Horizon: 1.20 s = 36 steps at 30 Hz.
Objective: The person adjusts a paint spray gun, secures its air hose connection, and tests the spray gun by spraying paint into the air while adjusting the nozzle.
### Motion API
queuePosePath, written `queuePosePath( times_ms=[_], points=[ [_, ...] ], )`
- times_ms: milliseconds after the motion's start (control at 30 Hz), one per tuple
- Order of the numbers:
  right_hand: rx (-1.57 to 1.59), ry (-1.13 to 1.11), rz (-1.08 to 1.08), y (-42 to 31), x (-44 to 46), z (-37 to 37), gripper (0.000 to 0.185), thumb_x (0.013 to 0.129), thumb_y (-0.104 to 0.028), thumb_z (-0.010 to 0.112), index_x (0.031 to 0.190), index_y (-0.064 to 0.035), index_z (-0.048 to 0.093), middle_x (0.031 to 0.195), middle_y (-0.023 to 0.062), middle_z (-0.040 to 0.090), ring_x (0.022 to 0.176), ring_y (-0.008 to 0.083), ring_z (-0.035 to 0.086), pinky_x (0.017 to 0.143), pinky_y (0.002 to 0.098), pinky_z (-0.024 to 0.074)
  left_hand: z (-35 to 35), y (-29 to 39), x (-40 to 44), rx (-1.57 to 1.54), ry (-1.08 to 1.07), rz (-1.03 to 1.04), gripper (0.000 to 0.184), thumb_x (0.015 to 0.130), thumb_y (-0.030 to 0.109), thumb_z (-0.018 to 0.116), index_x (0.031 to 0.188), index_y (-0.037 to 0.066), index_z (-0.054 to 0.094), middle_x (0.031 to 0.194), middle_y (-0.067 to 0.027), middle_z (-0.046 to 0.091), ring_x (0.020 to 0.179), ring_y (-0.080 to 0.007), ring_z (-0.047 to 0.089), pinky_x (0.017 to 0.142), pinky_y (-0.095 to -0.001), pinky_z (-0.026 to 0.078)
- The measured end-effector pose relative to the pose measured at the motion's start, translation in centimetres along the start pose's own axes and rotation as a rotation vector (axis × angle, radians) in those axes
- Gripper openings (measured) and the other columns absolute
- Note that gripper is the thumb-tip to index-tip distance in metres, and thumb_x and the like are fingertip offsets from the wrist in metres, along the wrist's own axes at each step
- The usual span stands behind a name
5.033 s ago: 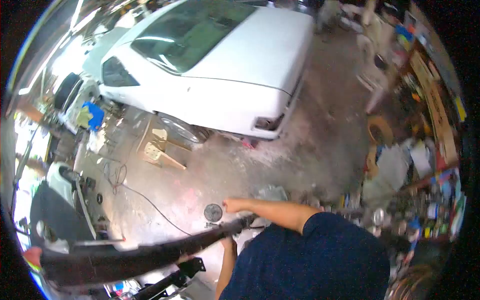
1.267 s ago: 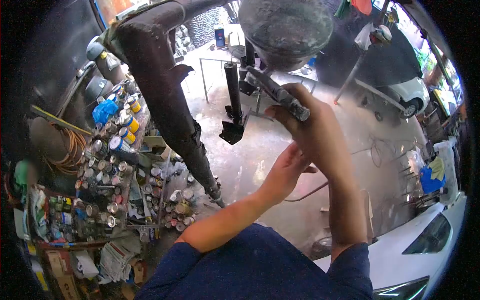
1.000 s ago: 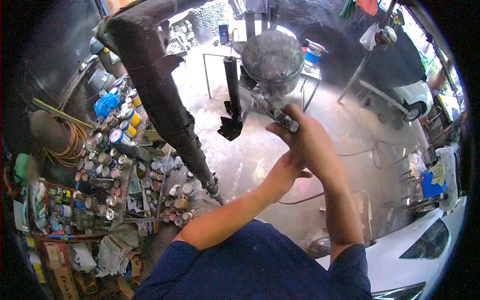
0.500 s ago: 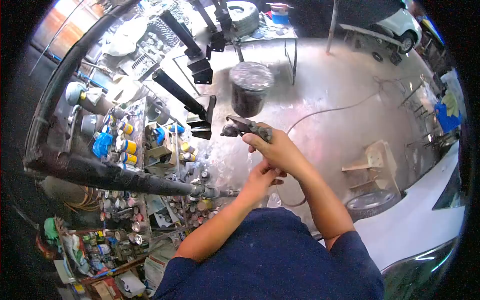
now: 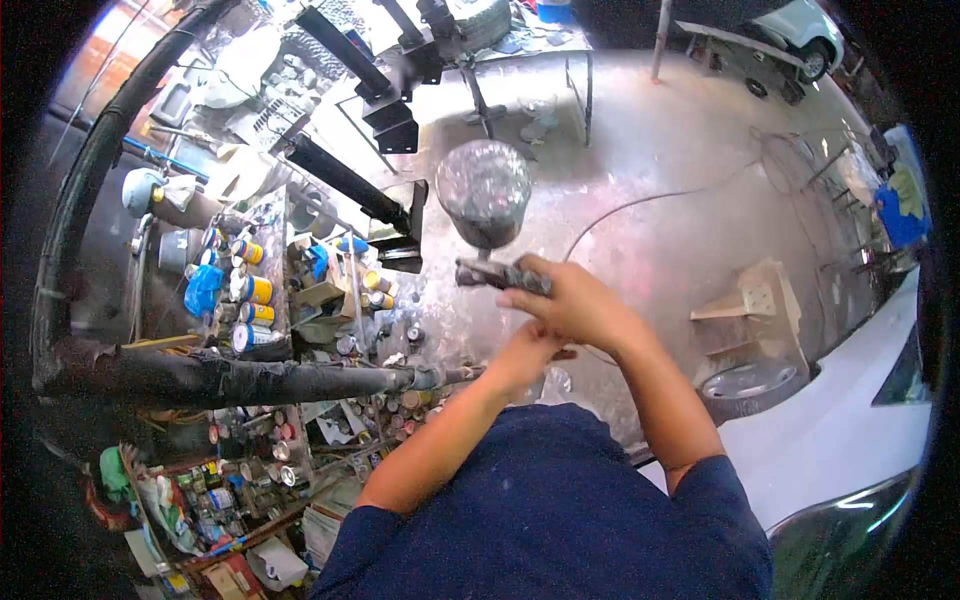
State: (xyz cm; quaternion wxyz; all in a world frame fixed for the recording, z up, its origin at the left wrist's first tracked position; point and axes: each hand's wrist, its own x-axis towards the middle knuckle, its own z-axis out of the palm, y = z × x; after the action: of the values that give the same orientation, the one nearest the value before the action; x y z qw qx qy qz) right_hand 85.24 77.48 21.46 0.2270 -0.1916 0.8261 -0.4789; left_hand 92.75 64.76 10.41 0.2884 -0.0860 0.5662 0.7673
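My right hand (image 5: 575, 300) is wrapped round a spray gun (image 5: 505, 278), whose dark metal body points to the left. A round, paint-smeared cup (image 5: 484, 190) stands just beyond the gun, over the floor. My left hand (image 5: 527, 358) is just below my right wrist, its fingers bent near the underside of the right hand; what they hold, if anything, is hidden. Black metal parts (image 5: 345, 178) hang to the left of the cup. A thick dark pipe (image 5: 240, 382) runs from the left toward my left forearm.
Paint cans (image 5: 256, 290) crowd a bench at the left. A hose (image 5: 650, 197) crosses the floor (image 5: 640, 270). At the right are a wooden stool (image 5: 752, 308) and a white car (image 5: 840, 410). A metal-legged table (image 5: 540, 42) stands at the back.
The view has turned, bringing the pipe to a more level position. The spray gun and cup have shifted lower left from a second ago, with my right hand still round the gun.
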Motion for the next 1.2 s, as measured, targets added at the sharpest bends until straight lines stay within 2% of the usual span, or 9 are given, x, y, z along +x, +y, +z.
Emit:
queuePosePath(
  times_ms=[100,200,233,333,467,633,800,1067,1200],
  points=[
    [0.037,0.068,-0.027,2.3,-1.4,1.9,0.040,0.093,-0.040,0.071,0.115,-0.0084,0.064,0.072,0.0099,0.063,0.057,0.0153,0.059,0.054,0.0338,0.0456,-1.3,-0.9,-2.3,0.149,-0.126,-0.055,0.039,0.103,0.023,0.056,0.134,-0.002,0.055,0.126,-0.0101,0.064,0.114,-0.0192,0.061,0.098,-0.0362,0.051],
    [0.455,0.193,0.139,1.9,-0.8,1.9,0.048,0.093,-0.051,0.066,0.109,-0.0058,0.066,0.078,0.0082,0.068,0.055,0.0205,0.063,0.050,0.0347,0.0483,-2.9,-2.5,-4.4,0.135,-0.165,-0.111,0.046,0.102,0.024,0.058,0.140,0.000,0.050,0.131,-0.0111,0.061,0.117,-0.0197,0.059,0.099,-0.0349,0.048],
    [0.546,0.233,0.106,2.1,0.1,1.6,0.045,0.093,-0.048,0.066,0.103,-0.0043,0.065,0.077,0.0012,0.064,0.049,0.0106,0.056,0.044,0.0263,0.0435,-3.7,-3.4,-4.5,0.118,-0.148,-0.123,0.046,0.102,0.024,0.058,0.141,0.000,0.050,0.131,-0.0112,0.061,0.117,-0.0196,0.059,0.099,-0.0347,0.048],
    [0.586,0.240,0.154,3.1,3.3,-0.4,0.049,0.092,-0.052,0.065,0.103,-0.0041,0.065,0.078,0.0031,0.066,0.046,0.0124,0.056,0.043,0.0277,0.0442,-4.8,-3.5,-5.3,0.063,-0.042,-0.144,0.047,0.102,0.023,0.058,0.142,0.001,0.048,0.132,-0.0113,0.061,0.116,-0.0199,0.059,0.099,-0.0346,0.047],
    [0.580,0.106,0.165,5.0,9.5,-3.7,0.048,0.097,-0.052,0.058,0.096,-0.0044,0.065,0.077,0.0049,0.067,0.045,0.0111,0.055,0.041,0.0262,0.0423,-7.0,-6.6,-2.2,0.018,0.152,-0.127,0.048,0.101,0.023,0.059,0.143,0.002,0.047,0.131,-0.0114,0.062,0.117,-0.0209,0.060,0.099,-0.0356,0.048],
    [0.573,-0.150,0.131,7.9,19.4,-7.3,0.062,0.093,-0.056,0.060,0.123,-0.0018,0.057,0.081,0.0079,0.065,0.050,0.0143,0.061,0.041,0.0282,0.0490,-5.1,-9.4,2.9,-0.028,0.481,-0.194,0.049,0.101,0.026,0.060,0.142,0.002,0.048,0.131,-0.0109,0.063,0.116,-0.0208,0.060,0.098,-0.0355,0.049],
    [0.499,-0.311,0.127,8.1,26.2,-8.5,0.058,0.094,-0.053,0.060,0.120,-0.0017,0.056,0.077,0.0069,0.063,0.047,0.0144,0.058,0.040,0.0293,0.0481,1.1,-9.5,7.3,-0.119,0.593,-0.208,0.048,0.101,0.028,0.059,0.140,0.003,0.050,0.130,-0.0095,0.063,0.114,-0.0190,0.060,0.096,-0.0335,0.050],
    [0.565,-0.585,-0.010,2.8,24.3,-13.2,0.045,0.096,-0.047,0.063,0.104,-0.0031,0.059,0.074,0.0048,0.062,0.044,0.0128,0.055,0.039,0.0282,0.0454,4.6,-8.4,9.2,-0.213,0.754,-0.200,0.049,0.102,0.026,0.058,0.143,0.001,0.047,0.129,-0.0104,0.063,0.113,-0.0194,0.060,0.096,-0.0329,0.049],
    [0.570,-0.648,-0.038,0.3,23.0,-15.1,0.048,0.096,-0.049,0.062,0.112,-0.0035,0.059,0.080,0.0048,0.063,0.047,0.0126,0.058,0.039,0.0269,0.0458,5.2,-7.4,10.2,-0.197,0.762,-0.170,0.050,0.103,0.025,0.057,0.145,0.002,0.045,0.133,-0.0125,0.060,0.118,-0.0231,0.059,0.101,-0.0359,0.049]
  ],
)
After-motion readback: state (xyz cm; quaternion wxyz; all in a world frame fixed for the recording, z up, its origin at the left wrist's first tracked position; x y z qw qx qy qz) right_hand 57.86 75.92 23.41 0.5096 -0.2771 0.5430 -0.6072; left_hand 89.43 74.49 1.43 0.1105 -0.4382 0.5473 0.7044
